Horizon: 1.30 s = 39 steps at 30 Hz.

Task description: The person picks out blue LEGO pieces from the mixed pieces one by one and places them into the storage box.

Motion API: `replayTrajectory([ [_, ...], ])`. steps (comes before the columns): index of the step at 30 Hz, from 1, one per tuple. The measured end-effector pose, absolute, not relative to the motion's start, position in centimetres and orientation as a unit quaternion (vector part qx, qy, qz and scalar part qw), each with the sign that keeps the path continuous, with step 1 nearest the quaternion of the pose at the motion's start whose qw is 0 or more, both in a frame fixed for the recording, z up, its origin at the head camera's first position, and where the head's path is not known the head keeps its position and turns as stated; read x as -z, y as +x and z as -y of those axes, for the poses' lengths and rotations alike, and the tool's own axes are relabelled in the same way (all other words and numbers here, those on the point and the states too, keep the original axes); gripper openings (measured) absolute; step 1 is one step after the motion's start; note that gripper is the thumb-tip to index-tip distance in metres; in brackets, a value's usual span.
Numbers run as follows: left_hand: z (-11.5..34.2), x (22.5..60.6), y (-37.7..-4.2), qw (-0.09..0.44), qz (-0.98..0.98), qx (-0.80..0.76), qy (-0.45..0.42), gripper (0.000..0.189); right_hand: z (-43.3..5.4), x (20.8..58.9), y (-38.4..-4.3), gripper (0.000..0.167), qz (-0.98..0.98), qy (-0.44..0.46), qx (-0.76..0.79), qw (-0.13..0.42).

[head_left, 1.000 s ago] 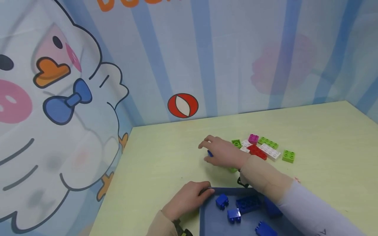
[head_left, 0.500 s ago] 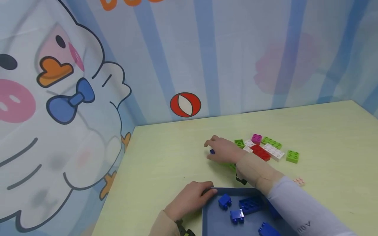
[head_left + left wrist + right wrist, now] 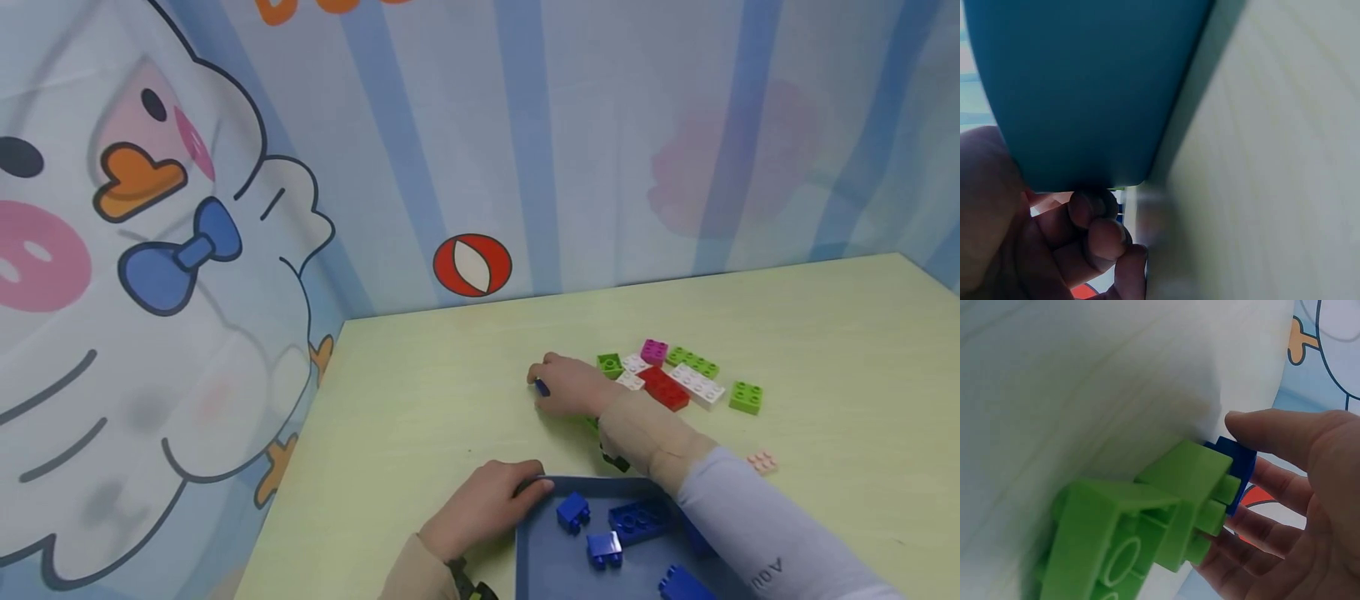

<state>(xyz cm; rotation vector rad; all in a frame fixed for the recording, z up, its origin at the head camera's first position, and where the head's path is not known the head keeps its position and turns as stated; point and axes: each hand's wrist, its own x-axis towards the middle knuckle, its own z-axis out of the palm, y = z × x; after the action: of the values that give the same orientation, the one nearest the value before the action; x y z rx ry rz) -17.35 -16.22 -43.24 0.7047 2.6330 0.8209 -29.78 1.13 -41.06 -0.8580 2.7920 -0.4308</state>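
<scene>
My left hand [image 3: 480, 510] grips the corner of a blue-grey tray [image 3: 542, 560], thumb over the rim and fingers curled outside against the wall [image 3: 1085, 106]. Several blue toy building bricks [image 3: 604, 550] lie in the tray. Beyond it, my right hand [image 3: 572, 388] reaches down to the table with fingers and thumb bent around a small blue brick [image 3: 1240, 464]. In the right wrist view the thumb tip is right at one side of this brick and the fingers lie along the other. Two light green bricks [image 3: 1100, 534] stand close beside it, mostly hidden under the hand in the head view.
Right of the right hand lies a loose group of bricks: red [image 3: 664, 388], white [image 3: 697, 385], magenta [image 3: 654, 351] and green [image 3: 693, 362]. A separate green brick [image 3: 746, 397] and a pale pink brick [image 3: 762, 462] lie farther right. A printed curtain [image 3: 600, 142] borders the table.
The right hand's fingers and thumb have drawn in around the small blue brick. The left hand stays at the tray corner, and the head view has shifted slightly.
</scene>
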Motion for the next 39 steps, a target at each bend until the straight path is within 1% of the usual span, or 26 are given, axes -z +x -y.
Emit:
replayTrajectory([
  [11,16.26,43.15,-17.31,0.142,-0.914,-0.286,0.252,0.021,-0.98,41.91,-30.07,0.031,-0.942,-0.291,0.143,0.087],
  [22,16.23,43.07,-17.30,0.143,-0.915,-0.285,0.249,0.021,-0.91,41.74,-29.87,0.030,-0.942,-0.291,0.143,0.090],
  [31,16.10,43.16,-17.25,0.136,-0.916,-0.280,0.253,0.020,-1.02,41.83,-29.72,0.024,-0.940,-0.303,0.137,0.081],
  [39,16.20,43.20,-17.29,0.131,-0.917,-0.278,0.256,0.020,-0.94,41.60,-29.79,0.025,-0.939,-0.306,0.128,0.087],
])
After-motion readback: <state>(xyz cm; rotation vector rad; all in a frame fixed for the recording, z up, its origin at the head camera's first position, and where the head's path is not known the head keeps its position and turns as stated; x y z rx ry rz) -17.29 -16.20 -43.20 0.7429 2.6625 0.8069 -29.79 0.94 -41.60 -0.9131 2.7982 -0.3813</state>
